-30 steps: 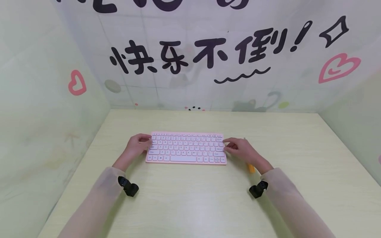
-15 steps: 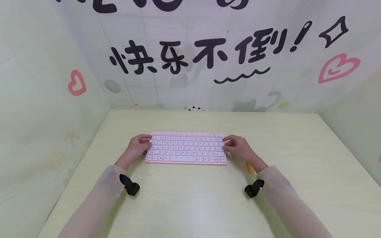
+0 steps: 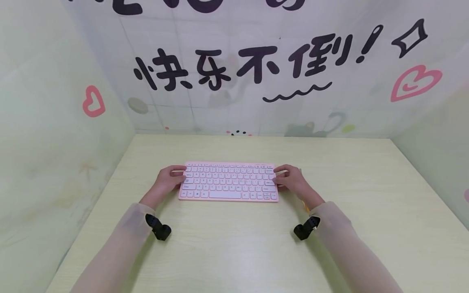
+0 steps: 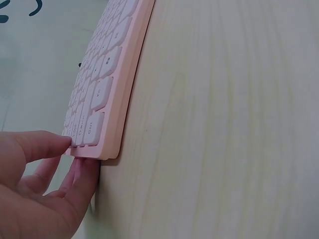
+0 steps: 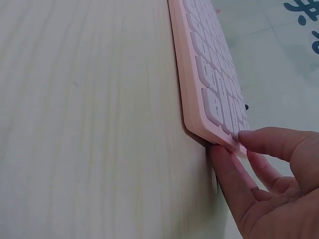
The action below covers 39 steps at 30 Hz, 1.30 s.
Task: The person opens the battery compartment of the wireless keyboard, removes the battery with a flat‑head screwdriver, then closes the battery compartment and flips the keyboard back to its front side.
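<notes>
A pink keyboard with white keys lies on the pale wooden table, its long side facing me. My left hand pinches its left end, thumb over the top edge and fingers low against the side, as the left wrist view shows at the keyboard's corner. At the opposite end my right hand pinches in the same way. In the right wrist view that thumb presses near the corner keys while the other fingers reach under the rim.
An orange object lies on the table, mostly hidden beneath my right forearm. Behind the table hangs a white sheet with black writing. Pale walls rise at left and right. Each wrist wears a small black camera.
My right hand and forearm have shifted slightly left and inward, the fingers settling on the keyboard's right end. The left hand and the keyboard stay nearly where they were.
</notes>
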### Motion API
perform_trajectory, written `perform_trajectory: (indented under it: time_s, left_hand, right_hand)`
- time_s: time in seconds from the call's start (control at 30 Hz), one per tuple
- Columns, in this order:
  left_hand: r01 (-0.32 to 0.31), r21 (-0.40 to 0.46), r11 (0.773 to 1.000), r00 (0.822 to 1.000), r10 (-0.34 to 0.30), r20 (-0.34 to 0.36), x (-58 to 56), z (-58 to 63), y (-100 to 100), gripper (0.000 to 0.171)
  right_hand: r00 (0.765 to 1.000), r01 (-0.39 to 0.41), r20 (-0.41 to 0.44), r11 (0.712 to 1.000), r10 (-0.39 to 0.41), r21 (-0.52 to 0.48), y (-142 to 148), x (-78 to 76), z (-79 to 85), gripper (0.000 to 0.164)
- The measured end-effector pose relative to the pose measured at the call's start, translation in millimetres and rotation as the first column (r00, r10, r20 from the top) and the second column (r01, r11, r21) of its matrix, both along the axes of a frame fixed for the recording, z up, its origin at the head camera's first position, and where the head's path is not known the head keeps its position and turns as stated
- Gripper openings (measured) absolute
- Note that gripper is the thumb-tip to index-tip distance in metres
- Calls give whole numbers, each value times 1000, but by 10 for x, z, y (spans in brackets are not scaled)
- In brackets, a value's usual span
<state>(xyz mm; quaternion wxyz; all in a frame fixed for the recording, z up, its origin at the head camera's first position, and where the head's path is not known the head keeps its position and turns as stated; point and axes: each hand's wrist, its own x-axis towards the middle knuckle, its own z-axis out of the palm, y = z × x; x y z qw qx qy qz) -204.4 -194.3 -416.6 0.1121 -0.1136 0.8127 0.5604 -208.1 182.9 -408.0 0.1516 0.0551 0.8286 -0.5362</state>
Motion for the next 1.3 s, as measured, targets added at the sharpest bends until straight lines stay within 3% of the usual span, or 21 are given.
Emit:
perform_trajectory:
  time_s: [0.27, 0.6, 0.93, 1.3]
  left_hand:
    - [-22, 59, 998, 1000, 20, 22, -1, -6, -15, 41]
    - [-1, 73, 997, 1000, 3, -25, -16, 18, -52, 42]
    - [64, 143, 988, 996, -55, -69, -41, 63, -99, 46]
    - [135, 230, 964, 989, -118, -85, -43, 177, -155, 53]
  right_hand:
    - [999, 26, 46, 998, -24, -58, 1, 0, 11, 39]
    - [998, 28, 59, 997, -24, -67, 0, -14, 53, 41]
    - [999, 14, 47, 999, -13, -31, 58, -22, 127, 43]
    - [999, 17, 53, 996, -12, -93, 115, -67, 198, 45]
